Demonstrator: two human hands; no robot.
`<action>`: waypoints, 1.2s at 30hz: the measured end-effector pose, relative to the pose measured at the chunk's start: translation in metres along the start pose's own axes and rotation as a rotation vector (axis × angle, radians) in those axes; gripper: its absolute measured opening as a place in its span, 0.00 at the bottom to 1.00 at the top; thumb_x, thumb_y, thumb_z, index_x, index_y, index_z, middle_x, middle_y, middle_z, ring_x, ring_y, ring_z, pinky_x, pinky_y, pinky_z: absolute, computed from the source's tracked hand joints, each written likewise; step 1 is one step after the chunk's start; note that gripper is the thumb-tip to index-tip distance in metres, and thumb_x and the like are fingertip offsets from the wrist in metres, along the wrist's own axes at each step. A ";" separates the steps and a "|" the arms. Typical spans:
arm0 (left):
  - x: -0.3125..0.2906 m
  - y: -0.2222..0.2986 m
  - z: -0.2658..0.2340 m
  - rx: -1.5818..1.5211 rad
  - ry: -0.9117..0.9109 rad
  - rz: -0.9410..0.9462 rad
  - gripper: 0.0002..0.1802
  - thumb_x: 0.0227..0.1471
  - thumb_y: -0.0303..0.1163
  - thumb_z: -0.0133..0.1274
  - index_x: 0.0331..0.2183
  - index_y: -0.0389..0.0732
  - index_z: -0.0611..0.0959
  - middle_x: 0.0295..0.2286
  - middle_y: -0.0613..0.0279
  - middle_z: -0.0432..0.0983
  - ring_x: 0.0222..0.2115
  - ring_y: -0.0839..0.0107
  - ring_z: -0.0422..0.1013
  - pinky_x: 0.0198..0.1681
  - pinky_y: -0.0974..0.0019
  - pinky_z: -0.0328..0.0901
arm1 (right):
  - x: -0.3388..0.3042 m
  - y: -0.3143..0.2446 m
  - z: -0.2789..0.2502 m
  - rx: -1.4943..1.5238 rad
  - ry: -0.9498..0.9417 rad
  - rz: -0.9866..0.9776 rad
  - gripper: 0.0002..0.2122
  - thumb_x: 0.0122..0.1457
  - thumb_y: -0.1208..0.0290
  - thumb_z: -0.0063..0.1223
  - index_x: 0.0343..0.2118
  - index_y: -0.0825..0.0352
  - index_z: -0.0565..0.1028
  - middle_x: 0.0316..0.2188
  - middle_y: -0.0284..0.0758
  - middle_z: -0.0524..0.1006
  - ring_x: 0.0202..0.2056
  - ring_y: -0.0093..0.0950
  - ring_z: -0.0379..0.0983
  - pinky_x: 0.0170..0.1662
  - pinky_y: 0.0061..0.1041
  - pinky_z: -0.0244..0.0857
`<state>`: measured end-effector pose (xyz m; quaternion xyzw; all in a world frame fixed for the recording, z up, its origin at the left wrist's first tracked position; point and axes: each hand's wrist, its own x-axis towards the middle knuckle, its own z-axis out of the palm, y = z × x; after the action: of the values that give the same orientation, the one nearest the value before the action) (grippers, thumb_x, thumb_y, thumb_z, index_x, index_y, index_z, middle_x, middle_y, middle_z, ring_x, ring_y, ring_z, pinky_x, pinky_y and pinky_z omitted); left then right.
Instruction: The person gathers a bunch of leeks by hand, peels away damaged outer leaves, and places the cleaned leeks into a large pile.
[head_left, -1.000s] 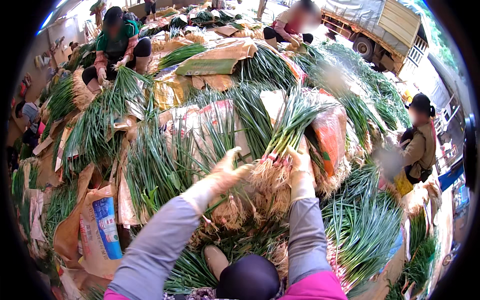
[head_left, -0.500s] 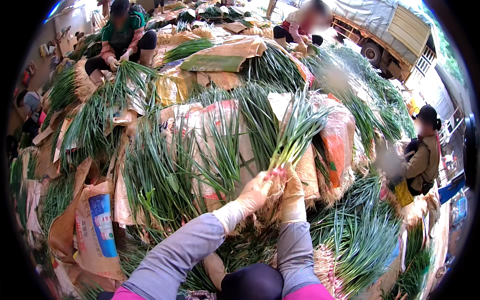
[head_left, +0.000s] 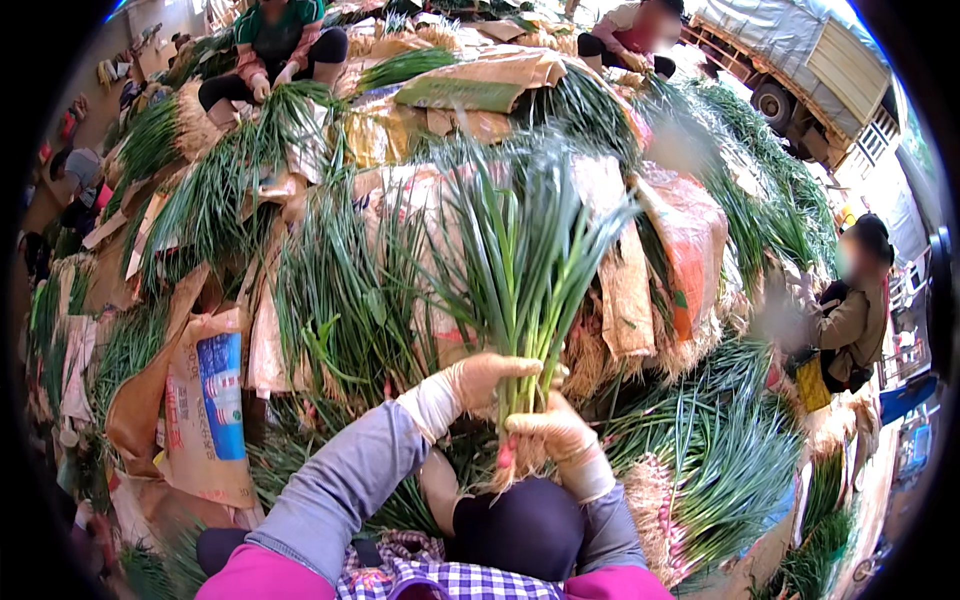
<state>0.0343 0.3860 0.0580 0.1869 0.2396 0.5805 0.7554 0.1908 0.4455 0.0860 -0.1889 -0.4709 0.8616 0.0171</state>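
Upright in front of my knees is a bunch of spring onions (head_left: 527,300), green leaves up, reddish bulbs and pale roots down. My left hand (head_left: 492,380), in a cream glove, grips the stalks partway up. Lower down, just above the bulbs, my right hand (head_left: 560,432) in a matching glove wraps round the same bunch. The roots hang close to my dark knee (head_left: 520,525). Behind the bunch, loose spring onions (head_left: 345,290) lie over pale woven sacks.
A pile of spring onions (head_left: 715,440) with roots and bulbs toward me lies at my right. A printed sack (head_left: 205,420) stands at left, an orange-marked sack (head_left: 685,250) at right. Co-workers (head_left: 275,45) sit at the far left, far right and right side. A truck (head_left: 800,70) stands behind.
The spring onion bunch has come closer to me, from tilted rightward to upright. My left hand now holds higher on the stalks, my right hand lower. The view has shifted downward.
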 end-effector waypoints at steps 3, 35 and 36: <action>0.001 0.010 0.014 0.015 0.087 0.112 0.26 0.50 0.28 0.50 0.51 0.36 0.66 0.39 0.53 0.73 0.40 0.63 0.71 0.47 0.61 0.65 | -0.010 -0.022 0.005 -0.185 0.134 -0.007 0.14 0.55 0.70 0.54 0.40 0.73 0.71 0.31 0.35 0.76 0.30 0.21 0.71 0.35 0.20 0.66; -0.244 0.022 0.118 -0.696 0.020 0.529 0.10 0.54 0.37 0.50 0.32 0.41 0.75 0.23 0.71 0.74 0.20 0.84 0.67 0.21 0.80 0.64 | 0.047 -0.007 0.279 -0.914 0.150 -1.944 0.18 0.60 0.58 0.41 0.29 0.72 0.70 0.29 0.44 0.70 0.31 0.38 0.71 0.38 0.34 0.69; -0.256 0.017 0.124 -0.567 0.059 0.599 0.10 0.54 0.38 0.50 0.33 0.42 0.75 0.24 0.72 0.73 0.20 0.84 0.66 0.21 0.81 0.62 | 0.051 -0.001 0.294 -0.762 0.260 -2.130 0.14 0.59 0.61 0.46 0.32 0.69 0.69 0.28 0.39 0.68 0.31 0.35 0.70 0.40 0.37 0.69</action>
<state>0.0388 0.1428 0.2062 0.0161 0.0269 0.8229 0.5674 0.0425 0.2200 0.2139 0.2264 -0.6178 0.1836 0.7304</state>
